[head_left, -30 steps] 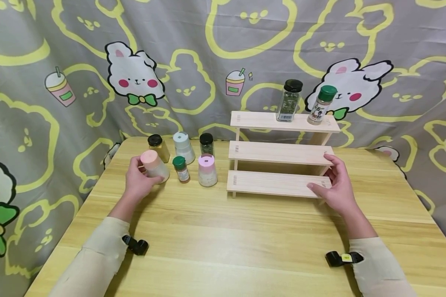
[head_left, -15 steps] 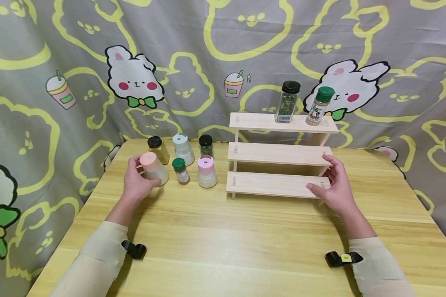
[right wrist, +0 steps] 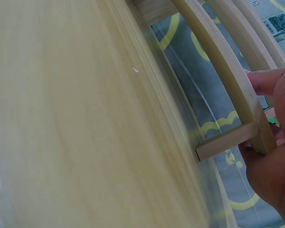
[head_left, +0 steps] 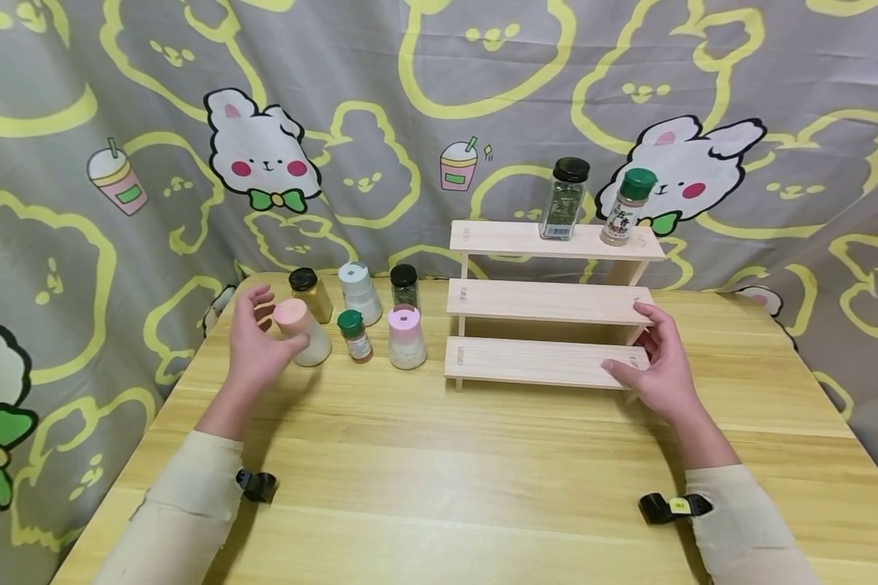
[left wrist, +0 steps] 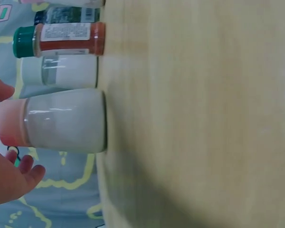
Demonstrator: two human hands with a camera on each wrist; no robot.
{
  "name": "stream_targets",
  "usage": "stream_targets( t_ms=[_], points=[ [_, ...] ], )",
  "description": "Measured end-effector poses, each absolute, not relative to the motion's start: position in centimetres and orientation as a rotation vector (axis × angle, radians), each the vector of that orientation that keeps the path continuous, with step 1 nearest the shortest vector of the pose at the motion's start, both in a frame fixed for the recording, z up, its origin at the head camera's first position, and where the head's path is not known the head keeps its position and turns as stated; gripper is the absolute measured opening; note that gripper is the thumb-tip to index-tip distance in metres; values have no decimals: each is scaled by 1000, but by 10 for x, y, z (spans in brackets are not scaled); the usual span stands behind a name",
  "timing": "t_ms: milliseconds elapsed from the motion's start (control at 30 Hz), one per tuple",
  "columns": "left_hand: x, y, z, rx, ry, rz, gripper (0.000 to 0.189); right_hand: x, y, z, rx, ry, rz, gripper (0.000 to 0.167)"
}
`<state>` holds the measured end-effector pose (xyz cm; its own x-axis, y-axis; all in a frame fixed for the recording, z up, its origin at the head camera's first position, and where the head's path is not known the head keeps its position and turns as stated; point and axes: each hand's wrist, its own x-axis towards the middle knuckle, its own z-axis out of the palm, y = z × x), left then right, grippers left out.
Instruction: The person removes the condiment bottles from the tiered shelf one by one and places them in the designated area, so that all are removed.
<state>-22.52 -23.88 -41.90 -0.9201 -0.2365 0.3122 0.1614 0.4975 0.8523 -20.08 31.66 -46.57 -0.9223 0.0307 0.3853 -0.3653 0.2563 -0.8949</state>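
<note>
My left hand [head_left: 254, 345] is beside a shaker jar [head_left: 313, 348] with a peach lid, which stands upright on the table. In the left wrist view, fingers and thumb are spread on either side of the lid, with gaps between them and the jar [left wrist: 66, 121]. My right hand [head_left: 667, 366] grips the right end of a three-tier wooden shelf [head_left: 534, 362]. Its thumb lies on the lowest board, and its fingers reach to the middle board. On the top board stand a black-capped herb jar [head_left: 562, 205] and a green-capped spice bottle [head_left: 627, 210].
Around the peach-lidded jar stand a black-lidded yellow jar [head_left: 313, 296], a pale blue-lidded jar [head_left: 360, 296], a green-capped bottle [head_left: 355, 337], a black-capped jar [head_left: 405, 288] and a purple-lidded jar [head_left: 407, 341]. A patterned curtain [head_left: 380, 49] hangs behind the wooden table [head_left: 410, 487].
My left hand has let go of the peach-lidded jar and drawn slightly up and left, its fingers spreading. The right hand has kept its grip on the shelf.
</note>
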Motion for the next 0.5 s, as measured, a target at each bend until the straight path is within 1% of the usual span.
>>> stream_targets(
  t_ms=[500],
  points=[
    [-236,-233,-387,-48,-2263,-1332,83,-200,316,-463,310,-2216,1693,100]
  ],
)
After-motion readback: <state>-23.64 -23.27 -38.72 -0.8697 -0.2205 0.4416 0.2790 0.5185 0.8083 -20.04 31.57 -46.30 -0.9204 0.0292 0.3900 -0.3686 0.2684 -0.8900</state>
